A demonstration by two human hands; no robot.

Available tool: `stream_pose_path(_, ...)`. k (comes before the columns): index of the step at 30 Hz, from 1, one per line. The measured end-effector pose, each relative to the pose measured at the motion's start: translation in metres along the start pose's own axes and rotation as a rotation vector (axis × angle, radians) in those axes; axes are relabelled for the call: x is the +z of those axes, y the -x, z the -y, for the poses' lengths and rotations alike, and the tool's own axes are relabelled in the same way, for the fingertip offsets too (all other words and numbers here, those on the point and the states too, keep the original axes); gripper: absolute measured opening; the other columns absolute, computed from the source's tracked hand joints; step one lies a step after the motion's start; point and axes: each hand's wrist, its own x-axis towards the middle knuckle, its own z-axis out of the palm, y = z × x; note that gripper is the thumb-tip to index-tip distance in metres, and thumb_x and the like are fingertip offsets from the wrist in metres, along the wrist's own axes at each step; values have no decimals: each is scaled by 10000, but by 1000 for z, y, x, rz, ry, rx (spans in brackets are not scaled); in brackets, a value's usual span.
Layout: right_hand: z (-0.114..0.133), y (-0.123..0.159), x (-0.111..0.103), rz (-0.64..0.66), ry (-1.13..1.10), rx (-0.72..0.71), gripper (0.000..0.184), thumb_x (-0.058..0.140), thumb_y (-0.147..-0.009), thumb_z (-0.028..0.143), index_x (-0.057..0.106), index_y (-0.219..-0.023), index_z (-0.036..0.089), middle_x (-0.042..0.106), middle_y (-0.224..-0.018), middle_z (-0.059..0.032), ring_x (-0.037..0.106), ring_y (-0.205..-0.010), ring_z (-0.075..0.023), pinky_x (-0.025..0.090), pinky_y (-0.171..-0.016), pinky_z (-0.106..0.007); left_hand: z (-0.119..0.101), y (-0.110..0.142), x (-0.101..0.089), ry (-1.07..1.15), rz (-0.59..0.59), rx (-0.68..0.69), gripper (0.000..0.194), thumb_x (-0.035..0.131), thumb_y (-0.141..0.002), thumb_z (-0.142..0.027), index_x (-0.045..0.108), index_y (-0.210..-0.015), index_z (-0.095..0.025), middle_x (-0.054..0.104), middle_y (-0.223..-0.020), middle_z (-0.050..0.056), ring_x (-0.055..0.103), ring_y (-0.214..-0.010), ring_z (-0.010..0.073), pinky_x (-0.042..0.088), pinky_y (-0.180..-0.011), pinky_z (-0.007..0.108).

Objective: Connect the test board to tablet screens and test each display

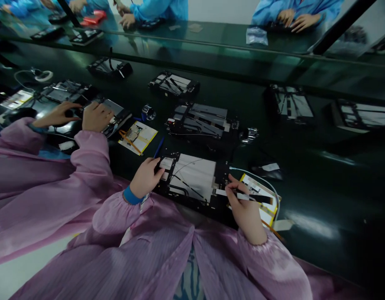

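Note:
An opened tablet (195, 175) lies in front of me, with its silver-white battery, black frame and thin wires exposed. My left hand (146, 178), wearing a blue wristband (132, 196), grips the tablet's left edge between thumb and fingers. At the right edge, my right hand (244, 204) is closed with its fingertips pinched around a flat ribbon cable (221, 192). The cable's white part reaches the battery area, and a dark strip sticks out past the fingers. A white cord (258, 175) ends at the tablet's upper right side. Beneath my right hand lies a yellow-edged board (255, 187), partly covered.
Behind the tablet sits a larger opened device (205, 118). A metal roll (249, 135), a blue pen (159, 147) and another yellow-edged board (138, 136) lie nearby. On the left, a co-worker's hands (97, 116) handle another device. People in blue work beyond a glass-like ledge (211, 43).

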Motion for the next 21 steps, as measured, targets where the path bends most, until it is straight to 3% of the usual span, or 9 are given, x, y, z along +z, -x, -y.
stream_pose_path(4,1,-1,-4,6,-77,77,270,571,-787,478,581,-756,210,635,-1233,-166,615,-1077,-310,437,-946,-507,-3,0,-3,90,37,-72,398,509,-817,-321,630,-1127,-104,628,-988,116,624,-849,231,531,-843,387)
stream_pose_path(10,3,-3,-8,39,-219,105,306,616,-782,515,591,-765,211,654,-1201,-149,589,-1143,-322,389,-1011,-537,-2,-6,2,332,24,-204,450,569,-746,-353,620,-1125,-116,617,-992,101,621,-852,216,527,-811,361)
stream_pose_path(14,7,0,-9,43,-304,100,279,614,-823,476,581,-765,205,612,-1280,-132,604,-1128,-292,402,-1018,-524,-3,-5,1,467,-90,-258,442,565,-733,-362,619,-1091,-109,637,-909,81,613,-840,216,515,-810,360)
stream_pose_path(18,11,4,-11,-2,-434,-7,200,618,-857,378,575,-777,200,636,-1244,-116,640,-1059,-252,461,-963,-479,-11,-1,-13,686,-178,-201,339,563,-759,-437,644,-888,-134,642,-753,34,602,-714,178,519,-699,298)
stream_pose_path(21,14,2,-13,-66,-510,-94,127,620,-859,311,582,-799,206,673,-1158,-96,650,-1038,-229,525,-869,-405,-13,3,-23,794,-342,-129,345,614,-751,-485,627,-845,-153,625,-692,20,592,-641,162,511,-614,274)
